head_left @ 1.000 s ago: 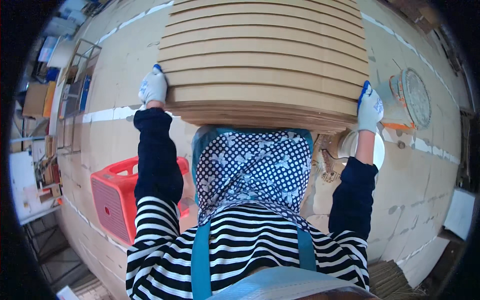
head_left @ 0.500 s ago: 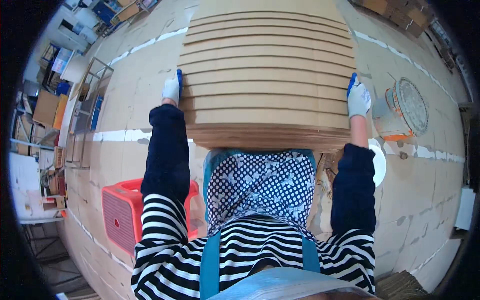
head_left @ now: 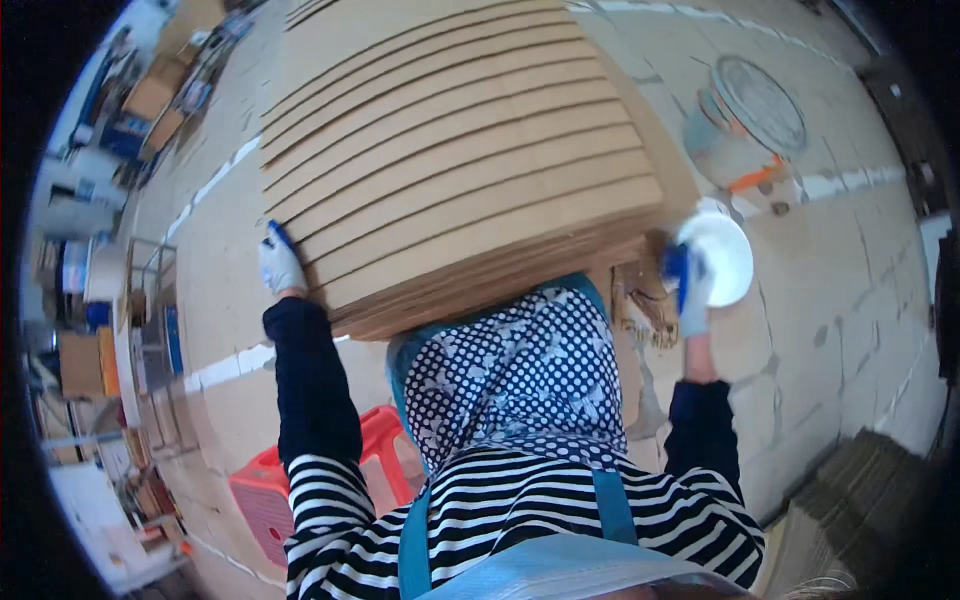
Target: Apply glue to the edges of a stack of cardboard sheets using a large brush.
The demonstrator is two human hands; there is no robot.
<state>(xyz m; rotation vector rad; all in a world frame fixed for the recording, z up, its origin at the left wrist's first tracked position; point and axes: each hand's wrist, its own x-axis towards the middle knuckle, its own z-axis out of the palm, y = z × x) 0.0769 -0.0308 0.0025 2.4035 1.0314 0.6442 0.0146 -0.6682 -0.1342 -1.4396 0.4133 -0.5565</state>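
The cardboard sheets (head_left: 460, 160) are lying in a thick pile just beyond the person's lap, in the upper middle of the view; their long edges are overlapping like steps, and the pile is sitting slantwise, its near left corner closer to the person than its near right one; the left hand (head_left: 282, 262), in a white and blue glove, is resting at the left edge of the pile, its blue fingertips lying against the cardboard; its fingers are looking slightly bent, but I cannot tell how far open they are or whether they are gripping a sheet; the right hand (head_left: 693, 285), gloved the same way, is hanging off the pile's near right corner and is overlapping the left rim of a white tub (head_left: 728, 255); it is showing blurred, so I cannot tell how far open its fingers are or whether they are holding anything; a grey and orange bucket (head_left: 745, 120) is standing beyond the tub; a red stool (head_left: 265, 500) is standing beside the left arm; a spotted apron (head_left: 510, 380) is covering the lap; more cardboard (head_left: 850, 510) is lying stacked at the lower right.
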